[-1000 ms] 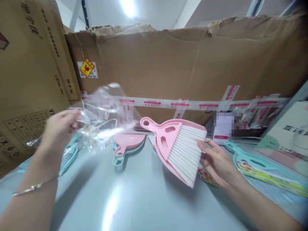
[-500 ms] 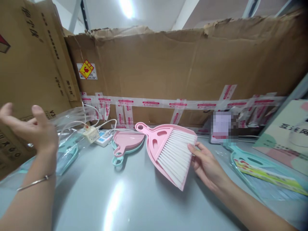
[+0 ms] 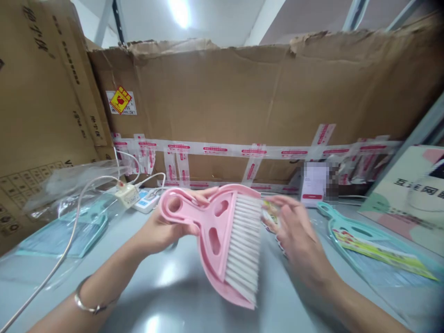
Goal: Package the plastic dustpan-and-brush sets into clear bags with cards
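Clasping the pink plastic dustpan (image 3: 215, 286) and white-bristled brush (image 3: 243, 249), probably light and stiff, by their handles suits the left hand (image 3: 155, 235); the blurred right hand (image 3: 299, 233) is half-curled, its hold unclear.

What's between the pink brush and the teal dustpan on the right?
The head view shows the right hand and a colourful card between the pink brush and the teal dustpan.

The brush (image 3: 225, 231) is pink with white bristles (image 3: 243, 245), the dustpan (image 3: 219, 289) pink, the carton (image 3: 215, 92) brown, its tape (image 3: 229, 150) red-printed white.
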`<state>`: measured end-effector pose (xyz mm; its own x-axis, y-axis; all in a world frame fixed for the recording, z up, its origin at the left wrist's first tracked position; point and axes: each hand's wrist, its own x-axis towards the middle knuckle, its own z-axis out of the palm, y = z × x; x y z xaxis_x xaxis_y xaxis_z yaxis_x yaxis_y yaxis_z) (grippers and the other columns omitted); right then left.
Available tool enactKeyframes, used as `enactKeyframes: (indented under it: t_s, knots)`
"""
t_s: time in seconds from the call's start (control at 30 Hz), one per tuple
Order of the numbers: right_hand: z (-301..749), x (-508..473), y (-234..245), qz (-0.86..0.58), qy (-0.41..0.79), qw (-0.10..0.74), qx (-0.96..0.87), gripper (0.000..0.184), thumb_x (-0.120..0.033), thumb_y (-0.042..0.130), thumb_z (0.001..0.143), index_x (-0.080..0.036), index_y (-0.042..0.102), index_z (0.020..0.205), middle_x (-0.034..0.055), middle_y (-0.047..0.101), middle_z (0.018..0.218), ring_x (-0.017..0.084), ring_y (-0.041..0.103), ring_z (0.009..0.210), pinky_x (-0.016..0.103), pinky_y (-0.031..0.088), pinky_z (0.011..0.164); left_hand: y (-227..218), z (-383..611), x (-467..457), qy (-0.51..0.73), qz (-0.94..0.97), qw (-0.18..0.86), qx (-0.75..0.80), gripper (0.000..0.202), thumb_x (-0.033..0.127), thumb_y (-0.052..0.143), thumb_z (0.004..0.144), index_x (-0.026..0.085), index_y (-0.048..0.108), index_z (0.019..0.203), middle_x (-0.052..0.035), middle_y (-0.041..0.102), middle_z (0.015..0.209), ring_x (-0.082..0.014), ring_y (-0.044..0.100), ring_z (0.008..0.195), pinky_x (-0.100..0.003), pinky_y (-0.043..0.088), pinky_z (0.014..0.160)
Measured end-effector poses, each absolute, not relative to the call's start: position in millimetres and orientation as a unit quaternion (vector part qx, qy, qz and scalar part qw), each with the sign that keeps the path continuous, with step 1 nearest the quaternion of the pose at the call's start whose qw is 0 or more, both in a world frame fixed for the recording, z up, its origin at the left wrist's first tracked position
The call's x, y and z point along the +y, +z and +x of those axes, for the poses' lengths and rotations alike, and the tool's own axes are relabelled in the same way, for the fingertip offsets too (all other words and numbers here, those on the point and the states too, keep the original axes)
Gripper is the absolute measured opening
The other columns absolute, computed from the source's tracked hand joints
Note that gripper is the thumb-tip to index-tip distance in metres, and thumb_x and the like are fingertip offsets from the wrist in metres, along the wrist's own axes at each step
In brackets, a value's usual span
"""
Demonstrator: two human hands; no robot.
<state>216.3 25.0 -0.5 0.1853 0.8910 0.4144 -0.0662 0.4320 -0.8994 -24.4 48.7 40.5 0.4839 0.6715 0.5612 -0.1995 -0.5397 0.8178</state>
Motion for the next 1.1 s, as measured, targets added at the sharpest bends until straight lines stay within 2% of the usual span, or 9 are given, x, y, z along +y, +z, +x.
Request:
enactKeyframes:
  t_s: [0.03,0.1,0.2,0.37,0.57,0.73,0.87,1.0,1.1]
  knots:
    - [217,21,4,-0.382,0.238,0.668,-0.593,0.03,-0.044,0.061,0.077,-0.028,0.054,0.101,0.0025,0.057,0.107,0.019,0.055,0.102,0.032,0.049,0.081,41,-21,44,0.465,0.752,0.443,0.148,0.03,0.02,0.071,0.07,0.022,0.063,0.099,-0.01,0.056,0.127,-0.0324,0.048,0.12,-0.045,0.045,0.094]
    - [216,11,13,-0.348,0.039,0.586,-0.731,0.03,-0.034,0.067,0.075,-0.029,0.056,0.102,0.002,0.058,0.105,0.019,0.053,0.102,0.033,0.044,0.086,40,-12,35,0.432,0.785,0.425,0.128,0.037,0.015,0.069,0.071,0.025,0.061,0.106,-0.0079,0.055,0.128,-0.0294,0.048,0.12,-0.043,0.044,0.097]
    - [209,-4,20,-0.308,-0.078,0.439,-0.84,0.027,-0.028,0.065,0.077,-0.025,0.056,0.102,0.0031,0.062,0.099,0.02,0.055,0.096,0.034,0.042,0.084,34,-1,24,0.419,0.82,0.373,0.113,0.048,0.012,0.071,0.069,0.027,0.058,0.113,-0.0054,0.055,0.129,-0.027,0.041,0.127,-0.044,0.032,0.107]
    - [203,-12,17,-0.313,-0.056,0.408,-0.856,0.036,-0.024,0.06,0.08,-0.019,0.046,0.113,0.0064,0.062,0.104,0.021,0.056,0.099,0.034,0.045,0.081,32,1,15,0.442,0.823,0.346,0.087,0.054,0.006,0.066,0.072,0.028,0.053,0.12,-0.0065,0.054,0.129,-0.0256,0.047,0.122,-0.044,0.035,0.106]
    - [201,-15,25,-0.332,-0.008,0.395,-0.856,0.019,-0.016,0.057,0.079,-0.022,0.051,0.095,0.0026,0.064,0.089,0.016,0.06,0.083,0.028,0.051,0.069,28,6,8,0.436,0.843,0.294,0.114,0.054,0.01,0.069,0.069,0.027,0.05,0.118,-0.0052,0.058,0.125,-0.0227,0.051,0.118,-0.035,0.04,0.103]
    - [213,-24,33,-0.354,-0.117,0.457,-0.808,0.013,-0.019,0.054,0.083,-0.022,0.054,0.095,0.0039,0.063,0.085,0.016,0.061,0.08,0.027,0.052,0.068,35,-8,14,0.549,0.786,0.136,0.25,0.026,0.016,0.059,0.078,0.024,0.056,0.103,-0.0045,0.066,0.109,-0.0239,0.06,0.106,-0.042,0.047,0.094]
    - [232,-8,45,-0.386,-0.178,0.486,-0.764,0.012,-0.022,0.055,0.084,-0.022,0.057,0.095,0.0059,0.062,0.093,0.018,0.061,0.086,0.029,0.051,0.074,52,-39,41,0.642,0.689,0.0,0.337,0.013,0.018,0.062,0.077,0.022,0.061,0.09,-0.0035,0.067,0.101,-0.021,0.062,0.096,-0.037,0.051,0.083]
    - [240,40,44,-0.308,-0.187,0.406,-0.84,0.018,-0.016,0.05,0.086,-0.02,0.058,0.102,0.0098,0.061,0.107,0.018,0.06,0.096,0.031,0.049,0.081,47,-62,76,0.667,0.65,-0.152,0.331,0.02,0.024,0.072,0.069,0.021,0.06,0.086,-0.0016,0.066,0.09,-0.0199,0.063,0.089,-0.037,0.05,0.082]
    - [238,82,26,-0.274,-0.21,0.267,-0.9,0.02,-0.017,0.044,0.088,-0.019,0.062,0.098,0.0112,0.062,0.108,0.019,0.06,0.089,0.031,0.049,0.072,28,-72,99,0.601,0.695,-0.236,0.315,0.027,0.027,0.074,0.066,0.02,0.056,0.084,-0.0008,0.064,0.08,-0.0192,0.062,0.083,-0.036,0.05,0.079]
